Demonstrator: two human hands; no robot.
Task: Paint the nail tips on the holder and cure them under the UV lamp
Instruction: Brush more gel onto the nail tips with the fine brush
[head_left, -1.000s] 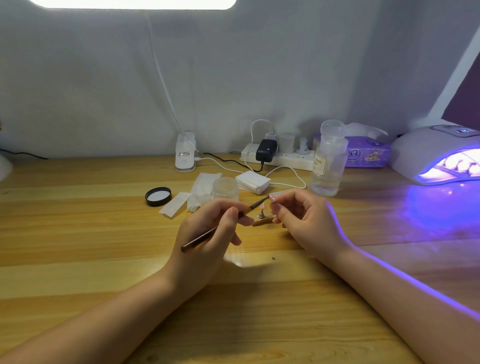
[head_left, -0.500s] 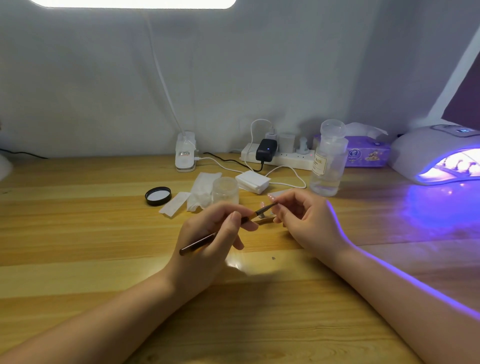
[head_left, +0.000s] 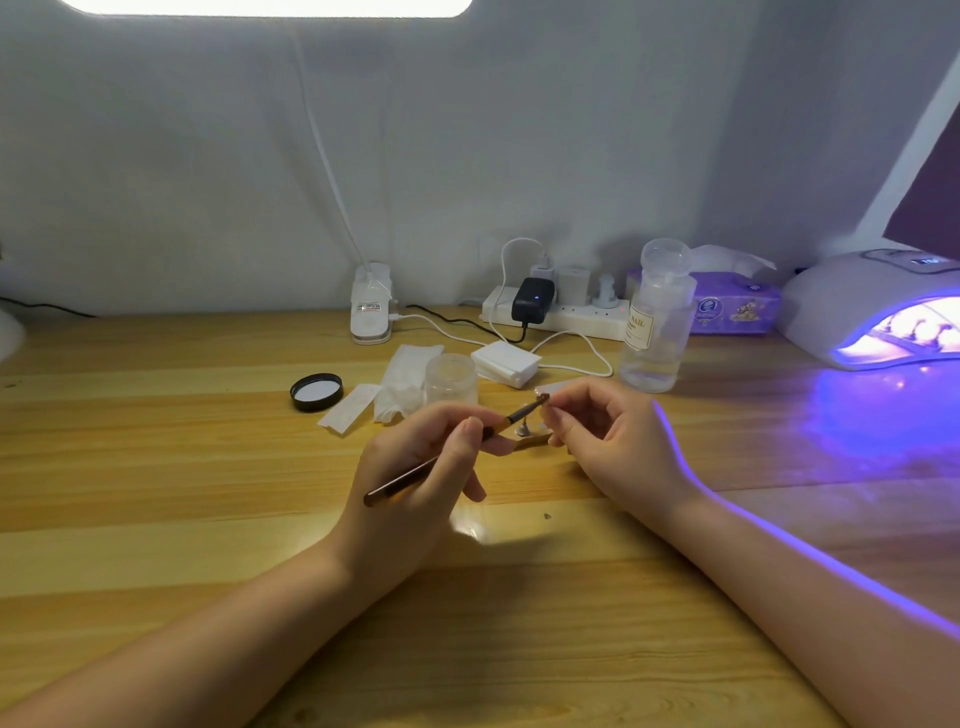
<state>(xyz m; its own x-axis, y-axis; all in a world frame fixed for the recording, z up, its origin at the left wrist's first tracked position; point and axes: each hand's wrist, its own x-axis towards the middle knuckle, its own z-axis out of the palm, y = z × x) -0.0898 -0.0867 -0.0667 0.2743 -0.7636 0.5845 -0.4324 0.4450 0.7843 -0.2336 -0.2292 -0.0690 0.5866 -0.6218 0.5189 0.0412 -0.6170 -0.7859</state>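
With the left hand (head_left: 415, 467) gripping the brush (head_left: 457, 449) and the right hand (head_left: 602, 441) pinching the nail tip (head_left: 545, 402) at its fingertips, a slight tremor could smear polish onto those fingertips.

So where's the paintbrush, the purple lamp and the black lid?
paintbrush (head_left: 415, 475), head view, on its bare handle behind the left hand.
purple lamp (head_left: 852, 291), head view, on its white dome.
black lid (head_left: 316, 392), head view, on its pale inside.
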